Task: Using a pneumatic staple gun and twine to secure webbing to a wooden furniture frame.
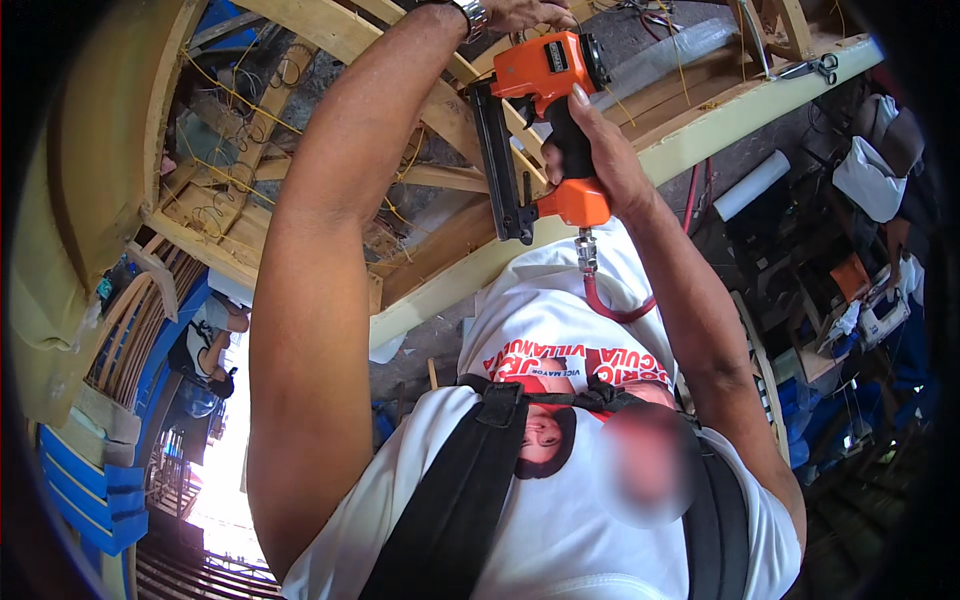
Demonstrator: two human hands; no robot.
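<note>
My right hand (603, 150) is wrapped round the black grip of an orange pneumatic stapler (545, 70), its thumb lying along the upper part of the grip. The tool's black magazine (497, 160) points down toward me, and a red air hose (620, 312) joins it at a metal coupling (586, 250). Beyond the stapler's head, at the top edge, is my left hand (512, 14), partly cut off. Its fingers look bent and pressed together near the wooden frame (445, 120); what they hold, if anything, is hidden. Yellow cords (240, 95) and wire springs cross the frame.
A pale padded rail (690, 145) runs along the frame's near side. Scissors (826, 68) lie on its right end. A yellowish padded panel (65, 250) stands at the left. Another person (205, 350) is farther off to the left. Blue-edged foam pieces (95, 490) are stacked lower left.
</note>
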